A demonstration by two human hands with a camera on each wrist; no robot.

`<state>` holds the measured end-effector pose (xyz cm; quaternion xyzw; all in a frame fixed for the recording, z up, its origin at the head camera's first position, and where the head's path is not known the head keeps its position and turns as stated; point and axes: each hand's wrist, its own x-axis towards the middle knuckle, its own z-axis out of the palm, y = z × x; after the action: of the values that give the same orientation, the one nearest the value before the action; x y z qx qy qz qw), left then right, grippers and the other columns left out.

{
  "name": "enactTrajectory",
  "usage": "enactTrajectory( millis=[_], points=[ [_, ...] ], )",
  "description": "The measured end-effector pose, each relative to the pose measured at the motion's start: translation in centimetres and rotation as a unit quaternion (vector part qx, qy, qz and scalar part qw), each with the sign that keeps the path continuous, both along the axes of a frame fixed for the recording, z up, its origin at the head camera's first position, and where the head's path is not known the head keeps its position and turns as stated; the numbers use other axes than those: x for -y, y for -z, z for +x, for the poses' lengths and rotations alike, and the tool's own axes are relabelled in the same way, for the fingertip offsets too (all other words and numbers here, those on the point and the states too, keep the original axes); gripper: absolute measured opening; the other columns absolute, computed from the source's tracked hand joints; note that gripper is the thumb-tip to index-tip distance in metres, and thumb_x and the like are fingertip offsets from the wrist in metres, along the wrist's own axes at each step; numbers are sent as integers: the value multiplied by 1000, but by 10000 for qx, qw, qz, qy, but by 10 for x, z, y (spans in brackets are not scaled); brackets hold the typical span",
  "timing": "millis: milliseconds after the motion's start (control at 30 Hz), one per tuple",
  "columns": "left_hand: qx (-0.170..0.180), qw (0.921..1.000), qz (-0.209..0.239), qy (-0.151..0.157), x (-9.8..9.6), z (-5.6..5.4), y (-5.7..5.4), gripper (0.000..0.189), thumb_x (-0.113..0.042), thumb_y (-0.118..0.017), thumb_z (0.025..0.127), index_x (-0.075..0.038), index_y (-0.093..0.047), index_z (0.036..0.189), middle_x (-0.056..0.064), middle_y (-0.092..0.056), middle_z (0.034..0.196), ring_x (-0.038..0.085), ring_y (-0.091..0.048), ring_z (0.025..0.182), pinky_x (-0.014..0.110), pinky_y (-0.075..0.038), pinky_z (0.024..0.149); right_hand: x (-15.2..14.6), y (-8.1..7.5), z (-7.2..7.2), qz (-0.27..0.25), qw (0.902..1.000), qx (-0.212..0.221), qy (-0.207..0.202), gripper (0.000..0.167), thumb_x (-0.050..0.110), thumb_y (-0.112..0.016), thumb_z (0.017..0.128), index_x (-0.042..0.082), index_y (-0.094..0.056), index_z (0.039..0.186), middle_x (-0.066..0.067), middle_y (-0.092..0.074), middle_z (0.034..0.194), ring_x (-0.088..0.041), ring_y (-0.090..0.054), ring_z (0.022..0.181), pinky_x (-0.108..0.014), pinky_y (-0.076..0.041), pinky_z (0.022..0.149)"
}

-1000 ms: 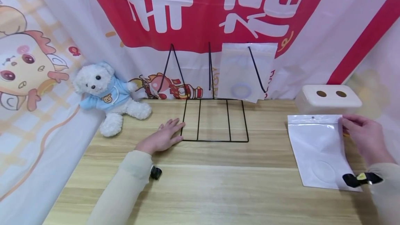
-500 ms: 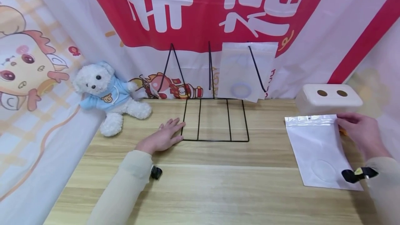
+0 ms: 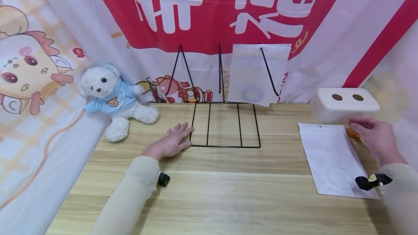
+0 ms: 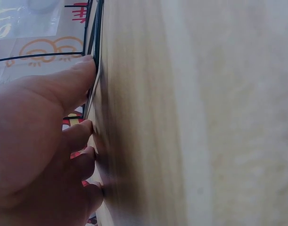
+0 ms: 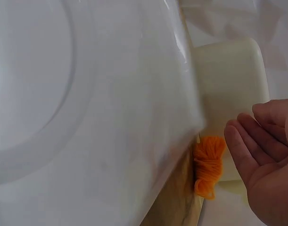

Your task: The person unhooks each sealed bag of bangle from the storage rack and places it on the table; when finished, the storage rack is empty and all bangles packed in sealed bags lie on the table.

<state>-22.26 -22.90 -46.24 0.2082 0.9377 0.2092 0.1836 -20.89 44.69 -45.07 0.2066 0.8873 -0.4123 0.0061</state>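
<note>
My left hand (image 3: 171,142) rests spread on the table, fingertips at the left side of a black wire rack (image 3: 224,146). In the left wrist view, the thumb (image 4: 78,77) touches the rack's wire. A white zip bag (image 3: 330,159) with a round clear window near one end lies flat on the table at the right. Just beyond its upper right corner hovers my right hand (image 3: 378,139), holding nothing. The right wrist view shows its fingers (image 5: 240,150) fairly straight, apart from the bag. Between hand and bag sits a bundle of orange yarn (image 5: 209,165).
Translucent bags (image 3: 246,71) stand in the rack's right section. Behind the white zip bag is a white box (image 3: 346,106) with two round holes. A white teddy bear (image 3: 117,100) in a blue hoodie sits at the back left, by the printed curtain (image 3: 107,28).
My right hand has lowered the white bag's top edge to the table, let it go and drawn slightly back. The left hand has stayed in place.
</note>
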Motion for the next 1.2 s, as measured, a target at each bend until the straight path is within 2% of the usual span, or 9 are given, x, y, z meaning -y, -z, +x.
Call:
enactTrajectory(
  millis=[67, 167, 333, 600, 800, 1000, 1033, 1133, 1200],
  points=[
    [7, 10000, 14, -3, 0, 0, 1, 66, -34, -51, 115, -16, -26, 173, 20, -7, 182, 47, -1, 168, 69, 0, 134, -2, 1, 0, 49, 9997, -220, -115, 66, 45, -64, 108, -1, -57, 153, 51, -51, 75, 13, -56, 87, -5, -52, 69],
    [11, 10000, 10, -1, 0, 0, 0, 66, -34, -51, 115, -15, -26, 173, 20, -7, 182, 47, -1, 168, 69, 0, 134, -1, 1, 0, 74, 9991, -359, -190, 67, 48, -65, 106, -3, -59, 150, 52, -52, 75, 23, -53, 78, -4, -51, 68],
    [-14, 10000, -37, -9, 0, -1, -1, 66, -35, -51, 115, -16, -25, 173, 20, -6, 182, 47, 0, 168, 68, 0, 134, 0, -1, 1, -252, 9989, -360, -150, 70, 55, -67, 103, 7, -60, 154, 48, -60, 82, 23, -58, 80, -5, -53, 70],
    [73, 10000, 0, -53, -1, -1, 0, 67, -36, -51, 115, -17, -25, 174, 18, -6, 183, 46, 1, 169, 67, 1, 135, 23, -17, 3, -1214, 9883, -846, -372, 65, 42, -70, 104, 8, -56, 158, 41, -70, 92, 16, -72, 85, -5, -56, 73],
    [24, 10000, -30, -36, -1, 0, 2, 67, -38, -51, 115, -18, -25, 174, 18, -6, 183, 46, -1, 169, 67, 0, 135, 46, -37, 6, -2445, 9587, -1312, -628, 47, 31, -77, 101, 13, -69, 144, 23, -82, 100, 4, -79, 89, -6, -58, 79],
    [-7, 10000, 13, -33, -1, -1, 2, 67, -37, -52, 115, -17, -26, 173, 19, -7, 182, 47, -1, 168, 68, 1, 134, 74, -55, 2, -2648, 9448, -1774, -758, 33, 25, -78, 101, 17, -76, 133, 19, -82, 101, 1, -80, 89, -6, -58, 81],
    [-7, 10000, 15, -27, -1, -1, 2, 67, -37, -52, 115, -17, -26, 173, 19, -7, 182, 47, -1, 168, 68, 1, 134, 79, -57, 1, -2787, 9369, -1947, -810, 32, 21, -78, 100, 14, -76, 131, 16, -83, 101, -1, -81, 89, -8, -59, 82],
    [-2, 10000, 22, -21, -2, -1, 2, 67, -36, -52, 115, -16, -26, 173, 20, -7, 182, 48, -2, 168, 69, 1, 134, 94, -63, -4, -3029, 9220, -2221, -945, 32, 16, -78, 100, 9, -76, 131, 12, -83, 103, -3, -81, 90, -12, -61, 83],
    [-2, 10000, 25, -28, -2, -2, 2, 67, -36, -53, 115, -16, -27, 173, 20, -8, 182, 48, -2, 168, 69, 1, 134, 105, -66, -8, -3083, 9172, -2307, -1023, 35, 16, -78, 100, 6, -74, 134, 10, -83, 106, -4, -81, 91, -13, -61, 84]
  ],
)
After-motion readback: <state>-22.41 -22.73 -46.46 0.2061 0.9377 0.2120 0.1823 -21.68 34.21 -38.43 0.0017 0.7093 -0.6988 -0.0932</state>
